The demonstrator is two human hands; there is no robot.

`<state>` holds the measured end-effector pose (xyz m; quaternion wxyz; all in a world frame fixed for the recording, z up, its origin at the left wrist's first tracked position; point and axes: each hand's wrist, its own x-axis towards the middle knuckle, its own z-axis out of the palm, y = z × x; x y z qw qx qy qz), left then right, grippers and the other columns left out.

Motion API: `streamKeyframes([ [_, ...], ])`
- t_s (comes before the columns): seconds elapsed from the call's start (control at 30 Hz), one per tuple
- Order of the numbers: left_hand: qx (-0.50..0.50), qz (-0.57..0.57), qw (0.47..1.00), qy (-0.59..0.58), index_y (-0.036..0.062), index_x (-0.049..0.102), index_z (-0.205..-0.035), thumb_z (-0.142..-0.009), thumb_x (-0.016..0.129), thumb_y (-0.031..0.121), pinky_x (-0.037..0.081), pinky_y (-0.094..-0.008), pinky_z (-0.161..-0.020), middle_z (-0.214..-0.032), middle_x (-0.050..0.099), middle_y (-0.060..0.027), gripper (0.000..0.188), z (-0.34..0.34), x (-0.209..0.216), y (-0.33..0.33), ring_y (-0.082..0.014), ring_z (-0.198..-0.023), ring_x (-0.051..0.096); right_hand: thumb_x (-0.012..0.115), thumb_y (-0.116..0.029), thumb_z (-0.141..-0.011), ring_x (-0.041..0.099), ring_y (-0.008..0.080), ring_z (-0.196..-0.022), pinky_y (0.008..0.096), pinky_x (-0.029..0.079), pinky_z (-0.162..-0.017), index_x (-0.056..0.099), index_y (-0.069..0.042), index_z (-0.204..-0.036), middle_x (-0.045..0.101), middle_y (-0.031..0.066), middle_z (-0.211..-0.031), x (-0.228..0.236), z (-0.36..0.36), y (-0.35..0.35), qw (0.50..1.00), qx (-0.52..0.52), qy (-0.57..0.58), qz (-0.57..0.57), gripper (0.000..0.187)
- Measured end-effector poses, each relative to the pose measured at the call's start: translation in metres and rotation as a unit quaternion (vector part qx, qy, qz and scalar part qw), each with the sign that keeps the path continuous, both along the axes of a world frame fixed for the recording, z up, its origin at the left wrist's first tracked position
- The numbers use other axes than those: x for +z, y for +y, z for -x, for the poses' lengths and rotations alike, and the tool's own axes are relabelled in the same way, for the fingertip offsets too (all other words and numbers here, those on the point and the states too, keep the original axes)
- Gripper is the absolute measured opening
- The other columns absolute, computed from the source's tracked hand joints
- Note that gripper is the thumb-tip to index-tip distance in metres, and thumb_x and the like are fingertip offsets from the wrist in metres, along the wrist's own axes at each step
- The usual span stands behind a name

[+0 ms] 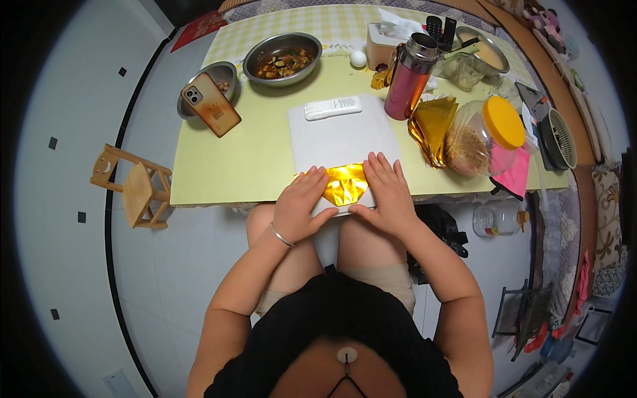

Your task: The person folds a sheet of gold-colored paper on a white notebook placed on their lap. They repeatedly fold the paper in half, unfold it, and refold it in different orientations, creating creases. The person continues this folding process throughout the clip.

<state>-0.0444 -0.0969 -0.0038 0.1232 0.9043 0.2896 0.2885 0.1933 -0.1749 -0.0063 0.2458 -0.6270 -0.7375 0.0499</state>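
Note:
A shiny gold foil sheet (346,184) lies on a white sheet (342,142) at the table's front edge. My left hand (306,198) rests flat over the foil's left side, fingers stretched out. Over its right side my right hand (385,192) lies flat in the same way. Between the hands the foil's middle shows, crinkled and bright, narrowing toward me; its outer parts are under my palms. A white stick-shaped case (333,107) lies on the white sheet beyond the foil.
More gold foil (431,129) leans beside a pink flask (411,76) and a yellow-lidded jar (481,139). A phone (211,106) tilts against a small metal bowl (230,68) at left. Farther back sit a bowl of food (282,60), an egg (358,59) and a tissue box (383,45).

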Motion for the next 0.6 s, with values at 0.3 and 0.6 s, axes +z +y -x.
streamKeyframes([
  [0.3, 0.024, 0.005, 0.997, -0.07, -0.0018, 0.069, -0.111, -0.076, 0.073, 0.008, 0.052, -0.0454, -0.091, -0.106, 0.068, -0.0161, 0.037, 0.018, 0.007, 0.008, -0.0369, -0.101, 0.065, 0.071, -0.015, -0.087, 0.058, 0.0353, -0.12, 0.0533, 0.039, -0.111, 0.062, -0.003, -0.123, 0.065, 0.0137, -0.125, -0.007, -0.013, -0.002, 0.995, 0.029, 0.017, -0.098, 0.039],
  [0.6, 0.107, 0.487, 0.757, -0.422, 0.0013, 0.063, -0.102, -0.095, 0.066, -0.003, 0.056, -0.0235, -0.06, -0.085, 0.069, -0.0079, 0.008, 0.008, 0.006, 0.023, -0.0128, -0.067, 0.068, 0.067, 0.004, -0.095, 0.064, 0.0074, -0.072, 0.0197, 0.052, -0.064, 0.062, 0.0, -0.106, 0.066, 0.0044, -0.093, 0.01, 0.006, 0.016, 0.748, -0.061, 0.66, -0.038, 0.012],
])
